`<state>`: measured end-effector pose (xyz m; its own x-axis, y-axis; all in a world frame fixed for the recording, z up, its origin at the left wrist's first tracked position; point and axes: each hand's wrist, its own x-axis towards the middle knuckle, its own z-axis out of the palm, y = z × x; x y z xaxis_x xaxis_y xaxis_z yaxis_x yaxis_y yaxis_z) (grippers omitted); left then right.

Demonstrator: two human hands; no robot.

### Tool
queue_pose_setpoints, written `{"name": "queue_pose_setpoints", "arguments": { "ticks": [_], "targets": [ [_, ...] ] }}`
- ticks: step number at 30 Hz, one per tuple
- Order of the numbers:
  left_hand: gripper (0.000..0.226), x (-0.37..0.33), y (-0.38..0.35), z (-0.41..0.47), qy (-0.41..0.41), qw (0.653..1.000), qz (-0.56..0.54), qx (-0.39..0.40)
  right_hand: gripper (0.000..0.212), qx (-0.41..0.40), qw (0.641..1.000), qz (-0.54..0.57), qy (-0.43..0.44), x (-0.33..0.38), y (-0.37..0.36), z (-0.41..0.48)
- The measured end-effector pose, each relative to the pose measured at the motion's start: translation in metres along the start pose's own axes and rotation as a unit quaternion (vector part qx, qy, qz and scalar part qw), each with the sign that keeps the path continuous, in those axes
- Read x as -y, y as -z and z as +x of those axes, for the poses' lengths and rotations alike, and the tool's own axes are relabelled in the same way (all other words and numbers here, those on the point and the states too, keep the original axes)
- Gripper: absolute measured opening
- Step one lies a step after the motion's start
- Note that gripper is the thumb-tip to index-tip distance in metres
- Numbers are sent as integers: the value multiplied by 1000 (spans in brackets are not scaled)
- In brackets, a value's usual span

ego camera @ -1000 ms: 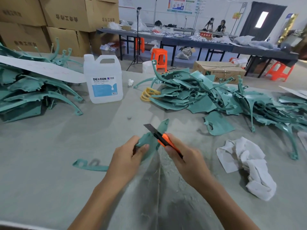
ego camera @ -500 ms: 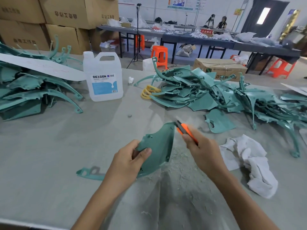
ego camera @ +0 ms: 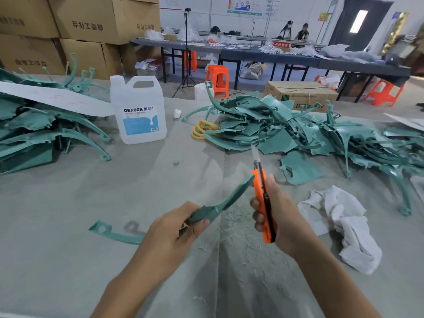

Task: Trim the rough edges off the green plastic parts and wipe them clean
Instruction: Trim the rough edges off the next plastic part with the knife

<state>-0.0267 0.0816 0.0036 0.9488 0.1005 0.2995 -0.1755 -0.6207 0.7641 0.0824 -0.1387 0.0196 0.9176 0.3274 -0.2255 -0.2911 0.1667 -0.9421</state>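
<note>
The left grip point(ego camera: 169, 232) pinches a thin curved green plastic part point(ego camera: 229, 196) near its end.
It looks light, stiff, probably springy; the right grip point(ego camera: 284, 216) wraps an orange utility knife point(ego camera: 261, 203).

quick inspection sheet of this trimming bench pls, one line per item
surface: grey cloth-covered table, pale shavings between the hands
job's things: held green part; orange knife, blade out; white rag; left pile and right pile of green parts; jug
clutter: yellow coil, small white wad
grippers: left hand grips part; right hand grips knife
cables: nothing seen
surroundings: cardboard boxes, orange stool, long tables
</note>
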Motion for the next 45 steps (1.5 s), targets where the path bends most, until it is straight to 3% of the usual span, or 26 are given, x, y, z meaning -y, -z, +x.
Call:
{"name": "queue_pose_setpoints", "arguments": {
  "ticks": [4, 7, 10, 12, 15, 19, 22, 24, 27, 30, 39, 45],
  "targets": [
    [13, -2, -2, -2, -101, 985, 132, -38, 42, 47, 998, 42, 7, -5, -3, 0],
    [36, -5, -5, 3, -85, 973, 206, -58, 19, 5, 999, 35, 9, -15, -10, 0],
    [61, -6, -15, 6, -19, 955, 289, 59, 13, -17, 1000, 22, 14, -26, -22, -1],
    [74, -2, -21, 4, 40, 959, 248, 132, 10, -31, 999, 14, 35, -28, -28, -4],
    [88, -1, -29, 4, 65, 967, 200, 141, 12, -37, 998, 6, 44, -28, -35, -10],
    [54, -1, -35, 21, 65, 965, 250, 55, 17, 5, 997, -26, 67, -35, -39, -19],
    [39, 4, -28, 37, 101, 942, 310, 77, 9, -25, 976, -163, 142, -41, -28, -20],
    [31, 6, -21, 44, 99, 940, 318, 71, 21, -49, 956, -239, 163, -49, -20, -21],
    [33, 6, -18, 52, 101, 941, 315, 78, 47, -59, 929, -324, 169, -59, -13, -23],
    [36, 6, -20, 56, 96, 940, 315, 87, 57, -64, 898, -404, 164, -60, -11, -21],
    [41, 6, -19, 57, 109, 945, 296, 82, 54, -58, 872, -453, 177, -64, -11, -14],
    [35, 7, -20, 54, 83, 942, 314, 90, 48, -107, 880, -440, 141, -55, -2, -1]
  ]
}}
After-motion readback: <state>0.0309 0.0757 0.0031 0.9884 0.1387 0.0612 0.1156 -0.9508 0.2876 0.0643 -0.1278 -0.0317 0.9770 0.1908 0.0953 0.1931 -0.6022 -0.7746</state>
